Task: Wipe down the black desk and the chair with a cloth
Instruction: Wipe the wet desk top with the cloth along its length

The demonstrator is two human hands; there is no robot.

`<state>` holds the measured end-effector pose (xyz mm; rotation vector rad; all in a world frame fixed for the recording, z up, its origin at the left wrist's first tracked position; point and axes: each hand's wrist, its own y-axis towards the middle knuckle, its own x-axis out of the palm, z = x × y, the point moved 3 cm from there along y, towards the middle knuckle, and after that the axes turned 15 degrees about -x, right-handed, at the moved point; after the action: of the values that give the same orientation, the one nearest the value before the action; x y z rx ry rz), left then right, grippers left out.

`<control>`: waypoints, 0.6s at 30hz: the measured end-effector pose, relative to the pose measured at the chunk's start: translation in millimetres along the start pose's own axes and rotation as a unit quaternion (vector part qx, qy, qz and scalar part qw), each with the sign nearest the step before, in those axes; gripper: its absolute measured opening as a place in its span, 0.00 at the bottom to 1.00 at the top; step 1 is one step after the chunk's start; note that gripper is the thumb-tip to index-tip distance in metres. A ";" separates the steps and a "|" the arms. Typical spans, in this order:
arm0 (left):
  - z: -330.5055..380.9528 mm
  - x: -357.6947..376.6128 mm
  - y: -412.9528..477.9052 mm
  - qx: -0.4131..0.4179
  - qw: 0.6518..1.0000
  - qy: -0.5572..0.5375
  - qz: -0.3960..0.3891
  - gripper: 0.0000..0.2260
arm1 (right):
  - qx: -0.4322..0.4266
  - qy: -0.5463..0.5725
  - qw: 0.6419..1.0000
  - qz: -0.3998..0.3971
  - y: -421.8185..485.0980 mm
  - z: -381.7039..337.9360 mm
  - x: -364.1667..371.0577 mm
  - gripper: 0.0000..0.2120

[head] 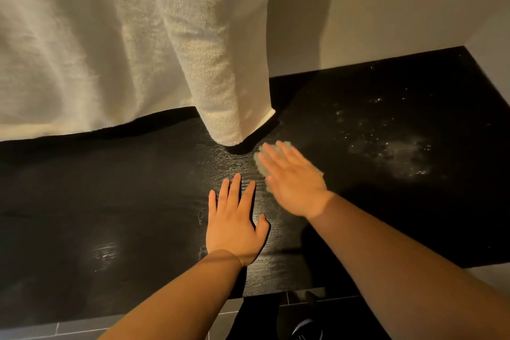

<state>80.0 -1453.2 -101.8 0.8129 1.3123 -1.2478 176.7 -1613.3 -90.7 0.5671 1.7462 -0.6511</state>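
A black bench [110, 201] with a visible wood grain is seen from above, spanning the view from left to right. The left hand [234, 223] is laid flat on the bench near its middle, palm down, fingers spread and pointing to the far side; nothing is held in this grip. The right hand [292, 182] is placed just to the right of it and slightly farther away, blurred, with its fingers extended over a small pale cloth [262, 164] that is pressed against the bench surface. The cloth is covered for the most part by the hand (only its fluffy edges are shown, at the fingertips and along the hand's left and right sides), so the grip is flat and open rather than closed around it.

Farther right on the bench, a patch of pale smears and specks [392, 152] is seen, well apart from the cloth. A cream curtain [110, 44] hangs at the far left, its lower hem reaching the far edge of the bench, with one fold ending just beyond the right hand's fingertips. A plain wall [400, 8] is seen at the far right. Grey floor tiles [69, 328] are shown below the near edge of the bench. The chair cannot be made out.
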 end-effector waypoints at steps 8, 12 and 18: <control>0.0 -1.5 0.3 -0.002 1.000 0.013 -0.011 0.35 | 0.188 -0.008 0.982 0.009 -47.4 79.1 -9.2 0.29; 1.1 -2.5 -0.3 -0.002 1.000 0.012 -0.013 0.34 | 0.159 -0.011 0.987 -0.013 -41.1 46.5 -6.4 0.30; 0.1 -1.5 -0.9 -0.002 1.000 0.018 -0.012 0.34 | 0.037 -0.007 0.998 -0.053 -51.6 7.8 5.7 0.32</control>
<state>79.4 -1453.2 -100.1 0.8231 1.3565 -1.2544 146.3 -1656.0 -90.7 0.5216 1.7532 -0.7942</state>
